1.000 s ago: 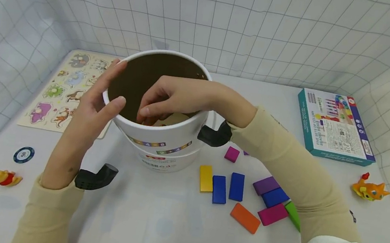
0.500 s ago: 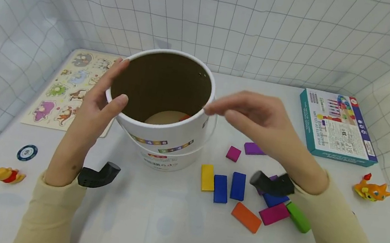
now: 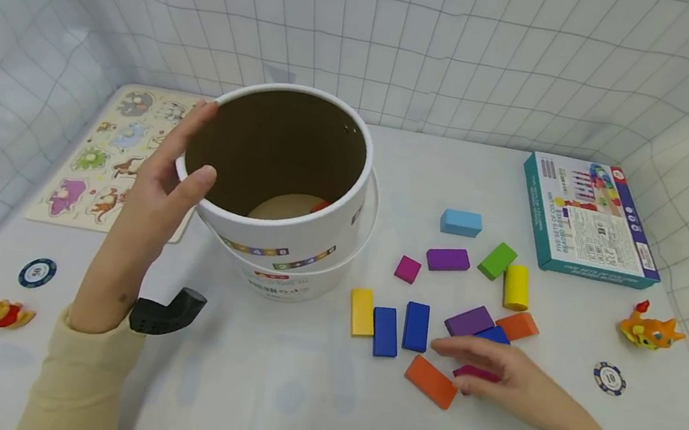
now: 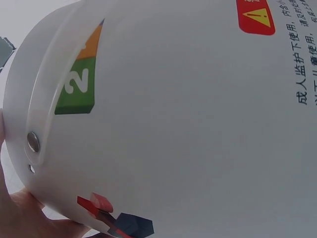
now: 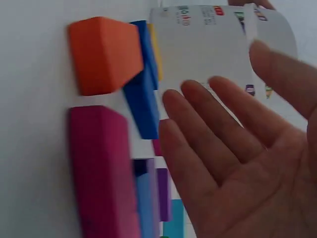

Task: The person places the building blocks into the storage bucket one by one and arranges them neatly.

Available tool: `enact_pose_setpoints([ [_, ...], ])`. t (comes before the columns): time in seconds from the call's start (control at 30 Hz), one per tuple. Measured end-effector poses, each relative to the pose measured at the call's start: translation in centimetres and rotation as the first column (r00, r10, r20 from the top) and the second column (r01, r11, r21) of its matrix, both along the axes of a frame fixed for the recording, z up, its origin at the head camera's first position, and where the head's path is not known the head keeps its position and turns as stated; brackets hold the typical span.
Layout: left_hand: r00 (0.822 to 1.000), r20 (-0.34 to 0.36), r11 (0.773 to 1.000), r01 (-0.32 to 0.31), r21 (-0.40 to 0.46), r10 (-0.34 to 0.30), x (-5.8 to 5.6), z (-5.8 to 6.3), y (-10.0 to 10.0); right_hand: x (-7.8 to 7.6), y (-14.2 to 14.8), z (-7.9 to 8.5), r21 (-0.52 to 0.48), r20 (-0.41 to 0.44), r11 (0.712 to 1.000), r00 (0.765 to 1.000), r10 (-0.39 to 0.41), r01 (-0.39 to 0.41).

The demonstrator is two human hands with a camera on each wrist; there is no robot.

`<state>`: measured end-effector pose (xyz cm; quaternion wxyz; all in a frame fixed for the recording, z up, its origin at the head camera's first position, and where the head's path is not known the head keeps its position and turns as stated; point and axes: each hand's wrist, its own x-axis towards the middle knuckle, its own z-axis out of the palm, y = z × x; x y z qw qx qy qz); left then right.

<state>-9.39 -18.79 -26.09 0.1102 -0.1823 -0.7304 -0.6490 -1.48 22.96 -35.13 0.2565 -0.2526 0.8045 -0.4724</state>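
Note:
A tall white bucket stands left of centre, with a small red-orange piece visible on its floor. My left hand rests against the bucket's left side at the rim, fingers and thumb spread and fairly straight. Over the loose blocks at the right hovers my right hand, fingers extended, nothing in its palm in the right wrist view. Closest to it are a magenta block, partly covered in the head view, an orange block and two blue blocks. A yellow block lies beside them.
Farther back lie a light blue block, purple block, green block and yellow cylinder. A boxed toy sits back right, an animal puzzle board back left. Small figures and chips flank both sides; grid-patterned walls enclose the table.
My right hand has come out of the bucket and moved right and toward me, over the blocks, with its fingers opening out. The left hand stays at the bucket's rim.

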Motion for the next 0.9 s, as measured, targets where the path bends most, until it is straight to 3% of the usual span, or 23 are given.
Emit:
enact_pose_setpoints([
  [0.07, 1.000, 0.004, 1.000, 0.001, 0.001, -0.001, 0.0, 0.0, 0.0, 0.8, -0.3, -1.1, 0.147, -0.027, 0.987, 0.998, 0.062, -0.057],
  [0.13, 1.000, 0.006, 1.000, 0.002, 0.005, -0.002, 0.1, 0.0, 0.0, 1.3, -0.8, -1.8, 0.281, -0.105, 0.955, 0.986, 0.129, -0.095],
  [0.23, 1.000, 0.007, 1.000, -0.005, -0.005, 0.005, 0.1, 0.1, 0.0, 1.5, -1.5, -2.6, 0.370, -0.178, 0.922, 0.966, 0.190, -0.113],
  [0.37, 1.000, 0.004, 1.000, 0.002, 0.006, -0.002, 0.1, 0.0, 0.0, 1.3, -2.0, -3.2, 0.374, -0.255, 0.922, 0.945, 0.204, -0.098],
  [0.53, 1.000, 0.002, 1.000, 0.016, 0.024, -0.016, 0.0, 0.0, 0.0, 1.0, -1.9, -3.3, 0.329, -0.246, 0.944, 0.963, 0.110, -0.023],
  [0.7, 1.000, 0.001, 1.000, 0.015, 0.017, -0.015, 0.0, 0.0, 0.0, 0.7, -1.7, -3.9, 0.276, -0.306, 0.960, 0.951, 0.041, 0.048],
  [0.9, 1.000, 0.005, 1.000, 0.011, 0.022, -0.012, 0.0, 0.0, 0.0, 0.3, -1.5, -3.8, 0.142, -0.313, 0.989, 0.950, 0.001, 0.046],
])
